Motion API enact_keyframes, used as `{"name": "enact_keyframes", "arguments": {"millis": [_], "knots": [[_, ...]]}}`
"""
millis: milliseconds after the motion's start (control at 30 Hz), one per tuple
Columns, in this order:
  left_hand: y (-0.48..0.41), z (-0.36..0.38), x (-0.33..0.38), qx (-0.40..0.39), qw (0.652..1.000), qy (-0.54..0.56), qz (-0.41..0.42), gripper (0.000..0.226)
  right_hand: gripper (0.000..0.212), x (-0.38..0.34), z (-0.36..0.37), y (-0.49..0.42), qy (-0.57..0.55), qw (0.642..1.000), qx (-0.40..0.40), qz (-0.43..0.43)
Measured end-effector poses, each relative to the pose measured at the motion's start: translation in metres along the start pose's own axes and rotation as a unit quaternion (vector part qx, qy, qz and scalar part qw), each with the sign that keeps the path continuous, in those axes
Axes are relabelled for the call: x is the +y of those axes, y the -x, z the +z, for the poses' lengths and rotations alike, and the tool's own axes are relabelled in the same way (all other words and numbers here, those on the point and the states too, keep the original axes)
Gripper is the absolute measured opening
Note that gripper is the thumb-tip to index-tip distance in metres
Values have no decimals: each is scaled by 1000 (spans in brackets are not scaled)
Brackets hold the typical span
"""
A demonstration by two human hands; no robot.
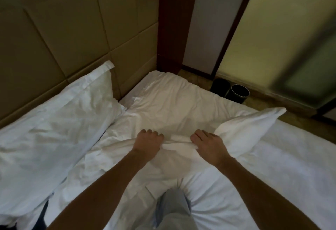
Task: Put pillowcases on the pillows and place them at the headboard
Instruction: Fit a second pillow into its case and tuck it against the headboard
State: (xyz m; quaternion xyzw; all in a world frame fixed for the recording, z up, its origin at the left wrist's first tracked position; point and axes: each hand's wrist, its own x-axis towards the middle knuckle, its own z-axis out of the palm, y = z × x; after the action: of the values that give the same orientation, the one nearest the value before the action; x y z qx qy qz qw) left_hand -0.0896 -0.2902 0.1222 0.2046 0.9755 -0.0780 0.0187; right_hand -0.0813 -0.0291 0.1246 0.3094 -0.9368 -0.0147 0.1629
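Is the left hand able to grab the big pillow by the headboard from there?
Probably yes. The left hand is busy gripping the pillowcase, but the pillow lies just beside it with nothing between them.

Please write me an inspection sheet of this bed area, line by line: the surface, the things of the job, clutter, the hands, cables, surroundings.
Surface: bed with white sheet, wrinkled.
Job's things: one cased pillow leans against the headboard; a second pillow lies in front of the person, its pillowcase edge bunched between the hands.
Clutter: dark fabric at the lower left, unclear what.
Hands: left hand and right hand both closed on the pillowcase edge.
Cables: nothing seen.
Surroundings: two dark cylindrical bins on the floor beside the bed; frosted glass panel behind them.
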Motion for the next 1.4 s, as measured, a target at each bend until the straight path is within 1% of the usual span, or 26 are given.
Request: {"name": "enact_keyframes", "arguments": {"millis": [67, 133, 167, 267, 300, 333, 367, 433, 533, 633, 700, 767, 833, 867, 900, 967, 1033, 1100, 1200, 1267, 1333, 1400], "knots": [[-2, 5, -6, 2, 1000, 8, -1, 29, 25, 14, -1, 9, 33, 999, -35, 0], [-2, 14, -15, 7, 999, 32, 1, 38, 25, 26, -1, 14, 66, 996, -63, 5], [-1, 17, -17, -1, 999, 49, 3, 46, 27, 31, -1, 15, 84, 993, -78, 13], [4, 26, -22, -59, 994, 89, -5, 88, 29, 38, 0, 15, 135, 982, -119, 52], [7, 29, -22, -64, 993, 95, -8, 95, 29, 40, 0, 14, 148, 978, -133, 68], [10, 31, -21, -48, 993, 104, -12, 95, 28, 42, -1, 13, 158, 974, -143, 82], [14, 33, -21, -17, 994, 109, -18, 92, 26, 45, -1, 13, 163, 971, -147, 95], [19, 41, -25, 46, 995, 88, -22, 83, 20, 51, -4, 13, 163, 972, -127, 114], [24, 55, -34, 84, 995, 57, -6, 65, 20, 60, -5, 14, 141, 980, -69, 125], [19, 55, -36, 116, 993, 30, -2, 48, 26, 61, 0, 14, 99, 989, -33, 107], [11, 50, -38, 143, 990, 0, 7, 40, 26, 58, 6, 16, 71, 993, -38, 92], [4, 45, -43, 155, 988, -16, 11, 34, 28, 57, 11, 22, 60, 990, -94, 89], [0, 42, -50, 144, 990, -6, -2, 21, 36, 60, 13, 27, 62, 977, -167, 115], [0, 42, -53, 135, 991, 6, -9, 14, 43, 61, 13, 29, 61, 970, -194, 135], [0, 44, -55, 128, 991, 19, -15, 12, 48, 63, 11, 30, 64, 963, -208, 156], [2, 47, -58, 115, 992, 48, -16, 22, 53, 66, 9, 30, 87, 960, -200, 175], [2, 44, -56, 98, 992, 80, -6, 39, 53, 71, 8, 28, 115, 964, -168, 172], [-2, 34, -48, 66, 993, 98, -12, 49, 58, 76, 7, 23, 129, 965, -150, 173], [-23, 17, -26, 35, 991, 126, -12, 61, 69, 80, 9, 15, 128, 959, -178, 180], [-45, 9, -7, -19, 988, 151, -17, 63, 73, 79, 9, 8, 99, 956, -210, 182], [-68, 5, 11, -90, 977, 190, -48, 65, 70, 82, 11, 1, 72, 948, -237, 199], [-85, 2, 23, -126, 960, 235, -81, 69, 69, 83, 12, -7, 9, 943, -220, 248]]}}
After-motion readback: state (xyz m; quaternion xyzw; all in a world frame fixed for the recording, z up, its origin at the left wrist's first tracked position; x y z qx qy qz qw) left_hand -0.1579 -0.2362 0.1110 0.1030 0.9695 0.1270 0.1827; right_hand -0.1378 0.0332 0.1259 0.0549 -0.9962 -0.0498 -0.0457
